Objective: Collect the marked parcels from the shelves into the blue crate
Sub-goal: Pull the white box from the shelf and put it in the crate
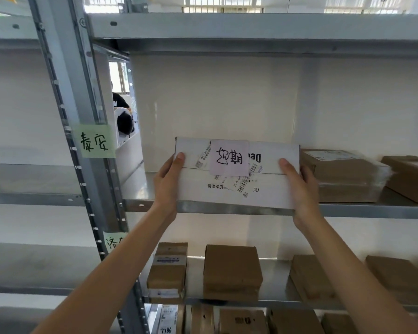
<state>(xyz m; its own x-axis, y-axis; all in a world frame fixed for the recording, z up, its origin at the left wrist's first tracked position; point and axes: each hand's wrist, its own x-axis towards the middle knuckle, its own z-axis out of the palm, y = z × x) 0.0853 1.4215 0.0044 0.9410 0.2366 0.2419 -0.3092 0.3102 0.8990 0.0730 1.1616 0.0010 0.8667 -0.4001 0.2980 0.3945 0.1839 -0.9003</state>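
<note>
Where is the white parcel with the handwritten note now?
The white parcel is mid-frame at the middle shelf's front edge, gripped between left hand and right hand.

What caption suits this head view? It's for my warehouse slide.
Both hands, left and right, grip a white parcel bearing a handwritten note at the shelf edge.
</note>
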